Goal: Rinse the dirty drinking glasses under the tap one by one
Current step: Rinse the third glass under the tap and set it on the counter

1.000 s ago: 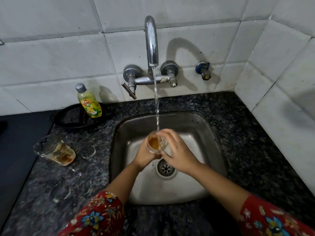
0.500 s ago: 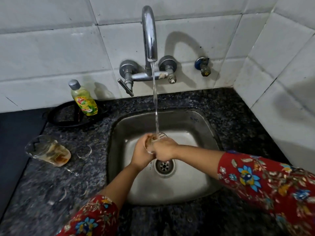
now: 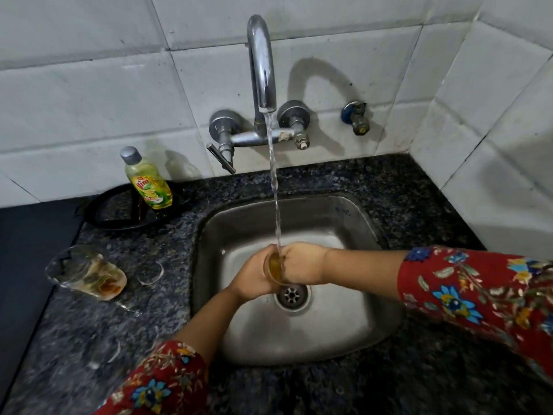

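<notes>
Over the last second the right hand [image 3: 302, 265] has swung round from the near side to come in from the right. It now wraps the glass [image 3: 274, 268] opposite the left hand [image 3: 251, 275], both hands curled round it above the drain [image 3: 291, 294] in the sink [image 3: 353, 223]. The tap [image 3: 261, 64] stream falls into its amber dregs, so this rinse looks only begun. A second dirty glass [image 3: 86, 272] waits on the bench [image 3: 389, 181], far left. The yellow bottle [image 3: 148, 182] reads "Vim"; its finer print is illegible.
</notes>
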A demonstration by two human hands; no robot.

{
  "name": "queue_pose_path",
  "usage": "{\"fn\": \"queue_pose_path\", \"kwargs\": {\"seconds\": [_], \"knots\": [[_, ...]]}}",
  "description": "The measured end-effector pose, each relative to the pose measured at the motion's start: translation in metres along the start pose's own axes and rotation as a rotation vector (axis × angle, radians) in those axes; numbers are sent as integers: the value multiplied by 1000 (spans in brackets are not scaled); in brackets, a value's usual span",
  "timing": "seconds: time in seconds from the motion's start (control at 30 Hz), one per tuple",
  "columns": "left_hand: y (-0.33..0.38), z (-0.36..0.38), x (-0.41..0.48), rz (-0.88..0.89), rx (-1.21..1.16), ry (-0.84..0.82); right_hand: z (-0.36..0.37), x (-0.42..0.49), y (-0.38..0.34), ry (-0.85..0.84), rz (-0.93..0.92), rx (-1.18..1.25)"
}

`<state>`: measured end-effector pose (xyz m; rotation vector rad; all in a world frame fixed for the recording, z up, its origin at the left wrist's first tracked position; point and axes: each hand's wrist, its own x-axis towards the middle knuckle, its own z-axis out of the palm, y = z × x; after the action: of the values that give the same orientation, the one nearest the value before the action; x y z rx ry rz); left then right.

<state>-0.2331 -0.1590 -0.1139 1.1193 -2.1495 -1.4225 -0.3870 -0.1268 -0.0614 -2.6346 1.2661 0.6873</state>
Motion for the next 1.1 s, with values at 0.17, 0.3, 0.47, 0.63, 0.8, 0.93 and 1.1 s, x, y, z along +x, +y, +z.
{"fn": "queue_pose_path", "kwargs": {"seconds": [0.17,0.3,0.47,0.63,0.8,0.93,1.1], "knots": [[7,10,0,-13,-48,138,-1,5,-7,96,91,78],[7,10,-2,-10,-55,149,5,8,-12,103,57,36],[14,1,-2,-7,-67,45,-4,-9,5,118,103,202],[17,10,-1,30,-13,215,-4,3,-11,124,211,161],[17,-2,-1,31,-34,49,-12,-17,6,193,154,331],[17,8,4,16,125,127,-5,1,-14,70,186,119],[12,-2,3,-32,81,65,-19,-8,0,82,142,136]]}}
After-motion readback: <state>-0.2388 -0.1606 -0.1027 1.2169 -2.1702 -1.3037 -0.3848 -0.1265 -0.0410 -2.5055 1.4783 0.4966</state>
